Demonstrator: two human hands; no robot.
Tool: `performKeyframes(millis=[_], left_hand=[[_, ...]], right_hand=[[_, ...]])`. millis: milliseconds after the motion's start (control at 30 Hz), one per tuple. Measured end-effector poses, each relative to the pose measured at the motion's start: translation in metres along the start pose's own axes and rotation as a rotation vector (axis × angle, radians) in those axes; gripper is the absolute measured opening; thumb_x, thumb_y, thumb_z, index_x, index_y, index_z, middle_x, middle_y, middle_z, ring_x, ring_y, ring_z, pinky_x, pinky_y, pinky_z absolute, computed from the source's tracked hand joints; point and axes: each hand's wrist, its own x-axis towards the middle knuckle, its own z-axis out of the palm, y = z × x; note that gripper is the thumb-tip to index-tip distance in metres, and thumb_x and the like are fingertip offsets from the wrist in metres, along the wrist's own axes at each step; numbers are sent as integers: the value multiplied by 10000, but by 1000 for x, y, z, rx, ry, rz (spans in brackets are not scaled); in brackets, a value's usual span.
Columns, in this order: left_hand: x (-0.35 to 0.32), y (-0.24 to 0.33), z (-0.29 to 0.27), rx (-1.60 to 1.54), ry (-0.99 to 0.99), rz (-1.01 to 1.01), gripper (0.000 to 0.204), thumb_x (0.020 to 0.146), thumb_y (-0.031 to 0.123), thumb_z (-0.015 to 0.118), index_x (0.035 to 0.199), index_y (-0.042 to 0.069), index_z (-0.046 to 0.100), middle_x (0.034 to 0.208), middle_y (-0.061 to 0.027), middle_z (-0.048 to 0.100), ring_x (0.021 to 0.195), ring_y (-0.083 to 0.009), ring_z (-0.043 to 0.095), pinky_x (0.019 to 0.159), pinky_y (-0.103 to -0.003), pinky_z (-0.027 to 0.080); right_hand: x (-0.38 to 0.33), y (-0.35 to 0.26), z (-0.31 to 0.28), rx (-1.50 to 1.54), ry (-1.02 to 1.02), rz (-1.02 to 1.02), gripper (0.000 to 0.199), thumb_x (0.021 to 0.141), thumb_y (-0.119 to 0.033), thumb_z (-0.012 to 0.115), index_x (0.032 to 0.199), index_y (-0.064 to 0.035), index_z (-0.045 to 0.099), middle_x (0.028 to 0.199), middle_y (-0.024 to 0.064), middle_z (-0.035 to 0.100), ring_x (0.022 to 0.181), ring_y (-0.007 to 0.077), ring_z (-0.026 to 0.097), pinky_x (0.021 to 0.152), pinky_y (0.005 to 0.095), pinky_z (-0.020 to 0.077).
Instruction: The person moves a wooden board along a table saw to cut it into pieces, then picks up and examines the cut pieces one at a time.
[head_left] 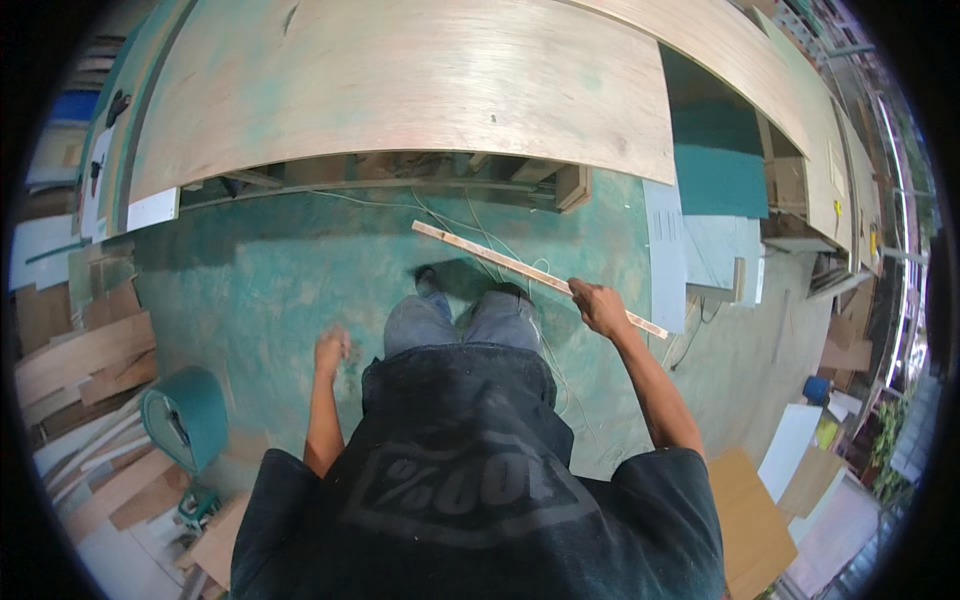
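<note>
My right hand [599, 308] is wrapped round a narrow wooden strip [490, 255], gripping it nearer its right end. The strip slants from upper left to lower right in front of my legs, held above the green floor. My left hand [332, 350] hangs at my left side, apart from the strip, and motion smears its fingers. Ahead of me lies a large plywood sheet [400, 90] on a workbench, its front edge beyond the strip's far end.
Thin cables [470, 215] trail over the green floor [270, 270]. A green bin [190, 420] stands at the left beside stacked wood offcuts [100, 360]. Pale panels [665, 250] lean at the right of the bench. Behind me on the right is a yellowish board [750, 520].
</note>
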Motion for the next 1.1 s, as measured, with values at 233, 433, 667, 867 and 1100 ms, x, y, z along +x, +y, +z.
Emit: performKeyframes(millis=[233, 433, 667, 867, 1100], left_hand=[[-65, 101, 31, -292, 242, 135, 362, 1006, 341, 512, 1153, 25, 613, 1078, -63, 678, 925, -171, 623, 756, -318, 504], [-135, -86, 130, 194, 79, -93, 365, 985, 339, 503, 789, 48, 603, 659, -66, 571, 608, -241, 568, 615, -392, 474], [-244, -209, 224, 342, -25, -237, 303, 942, 295, 540, 830, 21, 603, 760, -112, 623, 720, -292, 622, 676, -430, 473], [-231, -151, 212, 565, 42, 124, 229, 940, 257, 574, 915, 35, 625, 872, -68, 665, 802, -232, 641, 672, -371, 481], [-176, 62, 187, -288, 273, -133, 237, 950, 264, 584, 1028, 50, 653, 910, -57, 687, 802, -157, 646, 690, -303, 499]], right_hand=[[122, 63, 36, 38, 74, -177, 328, 812, -41, 568, 1134, -102, 556, 896, 199, 673, 801, 425, 638, 680, 527, 498], [166, 126, 75, 101, 140, -178, 412, 843, -38, 574, 1249, -106, 567, 1029, 215, 680, 926, 428, 640, 784, 515, 514], [166, 183, 90, 108, 101, -51, 428, 832, -29, 585, 1240, -155, 573, 1019, 193, 687, 929, 415, 647, 809, 509, 518], [177, 204, 88, 75, 120, 15, 476, 805, -29, 620, 1257, -177, 591, 1147, 129, 677, 1073, 334, 626, 947, 477, 458], [214, 194, 72, -198, 228, 249, 636, 802, -115, 626, 1413, -88, 456, 1463, 147, 469, 1325, 357, 444, 1046, 510, 394]])
